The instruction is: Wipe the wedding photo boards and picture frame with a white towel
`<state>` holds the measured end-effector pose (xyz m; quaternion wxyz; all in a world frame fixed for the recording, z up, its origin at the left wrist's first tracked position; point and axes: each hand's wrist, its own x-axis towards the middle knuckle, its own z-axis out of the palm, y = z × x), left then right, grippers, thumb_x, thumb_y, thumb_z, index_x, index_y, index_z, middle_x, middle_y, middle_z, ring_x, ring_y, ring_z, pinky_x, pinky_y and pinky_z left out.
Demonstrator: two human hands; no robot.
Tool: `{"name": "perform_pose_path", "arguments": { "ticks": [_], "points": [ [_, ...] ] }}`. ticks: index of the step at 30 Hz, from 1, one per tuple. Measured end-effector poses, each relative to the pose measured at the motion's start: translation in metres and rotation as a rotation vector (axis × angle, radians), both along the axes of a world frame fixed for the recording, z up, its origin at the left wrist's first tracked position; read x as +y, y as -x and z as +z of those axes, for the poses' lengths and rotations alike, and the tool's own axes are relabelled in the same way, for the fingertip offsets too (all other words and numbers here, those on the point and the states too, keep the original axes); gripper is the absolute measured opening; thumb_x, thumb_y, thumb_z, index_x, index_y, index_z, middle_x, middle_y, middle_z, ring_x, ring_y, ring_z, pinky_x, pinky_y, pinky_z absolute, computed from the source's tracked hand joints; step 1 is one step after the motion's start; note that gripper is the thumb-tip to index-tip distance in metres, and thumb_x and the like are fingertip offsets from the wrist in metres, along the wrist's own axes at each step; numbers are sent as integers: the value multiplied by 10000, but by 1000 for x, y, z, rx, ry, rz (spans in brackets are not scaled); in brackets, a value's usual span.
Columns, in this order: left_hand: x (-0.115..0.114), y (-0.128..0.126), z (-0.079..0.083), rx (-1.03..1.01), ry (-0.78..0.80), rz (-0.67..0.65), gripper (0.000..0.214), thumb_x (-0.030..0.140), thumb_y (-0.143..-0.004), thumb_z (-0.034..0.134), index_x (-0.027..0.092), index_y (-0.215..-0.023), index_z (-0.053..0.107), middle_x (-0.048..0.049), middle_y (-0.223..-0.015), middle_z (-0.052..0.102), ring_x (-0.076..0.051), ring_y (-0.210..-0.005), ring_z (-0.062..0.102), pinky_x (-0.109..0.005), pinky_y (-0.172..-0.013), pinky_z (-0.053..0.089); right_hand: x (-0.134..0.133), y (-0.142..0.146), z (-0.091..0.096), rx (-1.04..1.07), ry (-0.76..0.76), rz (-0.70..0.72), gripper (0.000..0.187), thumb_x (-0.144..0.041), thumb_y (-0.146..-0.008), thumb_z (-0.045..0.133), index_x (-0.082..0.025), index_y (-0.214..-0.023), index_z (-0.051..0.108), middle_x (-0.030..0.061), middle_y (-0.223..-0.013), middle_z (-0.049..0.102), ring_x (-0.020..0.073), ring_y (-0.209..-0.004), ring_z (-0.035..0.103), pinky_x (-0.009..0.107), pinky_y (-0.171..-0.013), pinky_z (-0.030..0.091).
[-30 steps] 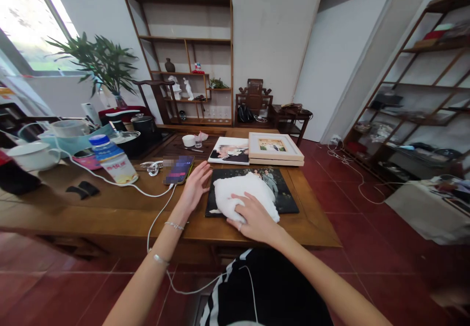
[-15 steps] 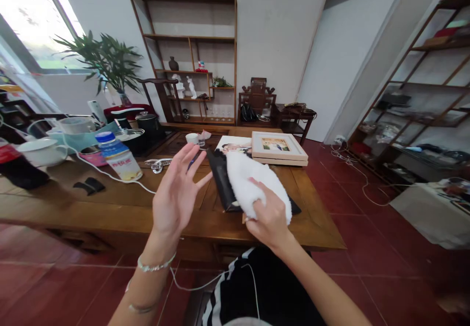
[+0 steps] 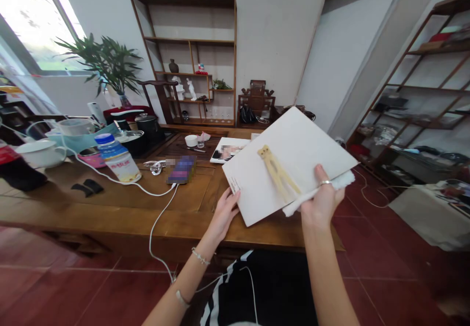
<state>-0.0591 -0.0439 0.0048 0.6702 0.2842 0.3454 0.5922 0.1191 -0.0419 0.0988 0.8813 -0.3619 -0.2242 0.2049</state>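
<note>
Both my hands hold a photo board (image 3: 293, 154) up off the wooden table (image 3: 110, 208), turned over so its white back faces me. A pale wooden stand piece (image 3: 278, 172) is fixed on that back. My right hand (image 3: 322, 201) is closed on the board's lower right edge and also clasps a white cloth (image 3: 340, 181) that sticks out behind it. My left hand (image 3: 225, 211) supports the board's lower left corner with its fingers curled against the edge.
A phone (image 3: 180, 169) on a white cable, a water bottle (image 3: 117, 158), clips, bowls and pots lie on the table's left. Another photo print (image 3: 229, 150) lies behind the board. Shelves stand at the back and right; the floor is red tile.
The dark photo board lay flat under the cloth; I lifted it, flipped it white side up, and my left hand came back from the air to its corner.
</note>
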Motion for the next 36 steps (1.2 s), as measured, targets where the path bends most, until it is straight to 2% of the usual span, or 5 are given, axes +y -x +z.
{"name": "perform_pose_path", "arguments": {
  "ticks": [6,12,16,23,36],
  "points": [
    [18,4,6,73,16,247,244,248,-804,609,114,-1006,581,-119,-1007,683,-204,-849,669,-308,-780,536,8,-26,-42,215,267,299,451,-277,-643,693,-144,-1045,538,93,-1089,619,234,-991,598,416,-876,508],
    [43,49,10,269,129,135,246,249,-783,638,70,-949,603,-100,-712,705,-190,-609,674,-282,-592,551,4,-60,-51,-228,59,-218,756,-258,-577,751,-208,-1226,365,70,-1237,513,212,-1097,527,416,-934,455],
    [49,66,11,358,132,108,175,203,-799,614,83,-925,598,-71,-653,693,-164,-534,654,-247,-523,530,-6,-89,-56,-820,296,-374,525,-219,-636,676,-138,-1119,488,121,-1109,586,278,-1042,555,460,-914,440],
    [57,65,2,419,167,26,91,156,-827,556,88,-879,586,-67,-638,685,-148,-489,631,-234,-484,504,1,-93,-70,-1914,265,-134,455,37,-593,399,-190,-945,576,97,-1295,498,259,-1279,341,533,-1072,197],
    [76,78,1,1112,-125,119,406,381,-397,839,169,-676,634,-77,-707,674,-250,-708,619,-269,-598,449,15,-59,-100,-1993,324,236,545,26,-597,386,-215,-1049,570,82,-1342,453,226,-1298,308,509,-1056,217]
  ]
}}
